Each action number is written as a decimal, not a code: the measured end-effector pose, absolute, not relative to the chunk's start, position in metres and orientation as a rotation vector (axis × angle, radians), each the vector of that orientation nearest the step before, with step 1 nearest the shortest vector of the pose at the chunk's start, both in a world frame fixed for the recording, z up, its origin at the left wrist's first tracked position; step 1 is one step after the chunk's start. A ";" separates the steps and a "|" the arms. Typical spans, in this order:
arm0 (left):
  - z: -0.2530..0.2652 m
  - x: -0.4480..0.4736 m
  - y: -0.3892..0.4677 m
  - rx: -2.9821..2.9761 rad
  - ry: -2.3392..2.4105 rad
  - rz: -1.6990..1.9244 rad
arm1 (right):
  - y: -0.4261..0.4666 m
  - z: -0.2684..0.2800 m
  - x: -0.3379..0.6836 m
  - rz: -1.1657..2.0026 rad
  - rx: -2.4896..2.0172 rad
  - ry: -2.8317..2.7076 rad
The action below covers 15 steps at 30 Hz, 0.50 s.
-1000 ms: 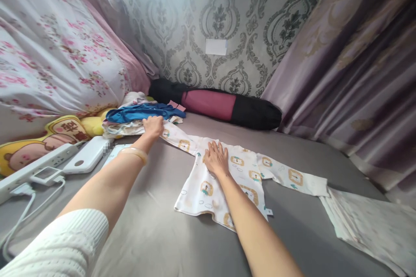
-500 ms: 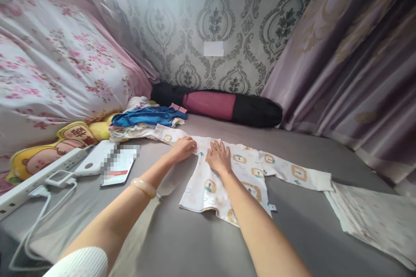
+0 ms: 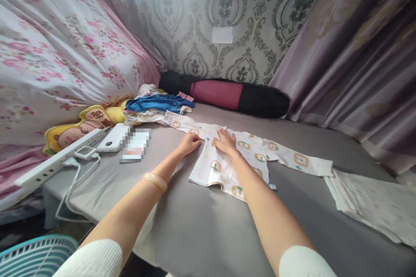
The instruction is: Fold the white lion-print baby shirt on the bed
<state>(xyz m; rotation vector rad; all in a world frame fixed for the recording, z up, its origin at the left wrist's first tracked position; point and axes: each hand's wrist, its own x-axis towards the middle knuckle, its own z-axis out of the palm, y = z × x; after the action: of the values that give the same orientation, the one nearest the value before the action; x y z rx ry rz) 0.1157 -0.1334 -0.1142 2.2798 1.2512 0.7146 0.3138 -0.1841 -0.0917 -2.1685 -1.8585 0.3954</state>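
A small white long-sleeved shirt (image 3: 208, 169) with orange lion-like prints lies spread on the grey bed sheet, its sleeves stretched out to both sides. At the left underarm seam, my left hand (image 3: 191, 143) is closed, thumb and fingers pinching the shirt's edge. My right hand (image 3: 225, 142) rests flat on the upper chest of the shirt with its fingers spread. The right sleeve's cuff meets a folded pale cloth (image 3: 373, 203). The other cuff reaches toward a heap of clothes (image 3: 152, 103) with a blue garment on top.
To the left lie a phone (image 3: 135, 145), a white power bank (image 3: 113, 137) and a power strip (image 3: 61, 162) with a plugged-in charger and cable. A yellow cartoon cushion (image 3: 78, 132) sits behind them. A long black-and-maroon bag (image 3: 224, 94) lies along the wall. A teal basket (image 3: 39, 255) stands below the bed's edge.
My left hand has shifted from the base of the left sleeve to the underarm edge. My right hand stays spread on the shirt. The view has tilted down, bringing the basket into sight.
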 end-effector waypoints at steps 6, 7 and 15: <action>-0.122 0.118 -0.134 2.202 1.274 0.824 | -0.232 -0.063 0.296 0.524 -1.877 -1.914; -0.123 0.117 -0.134 2.204 1.271 0.835 | -0.245 -0.059 0.288 0.504 -1.807 -1.958; -0.128 0.117 -0.138 2.177 1.251 0.945 | -0.318 -0.048 0.221 0.398 -1.570 -2.507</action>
<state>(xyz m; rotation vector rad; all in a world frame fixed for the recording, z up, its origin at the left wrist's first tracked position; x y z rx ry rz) 0.1174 -0.1383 -0.1282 2.1768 1.2514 0.9452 0.2215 -0.3180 -0.0484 -1.5702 -2.5066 0.3980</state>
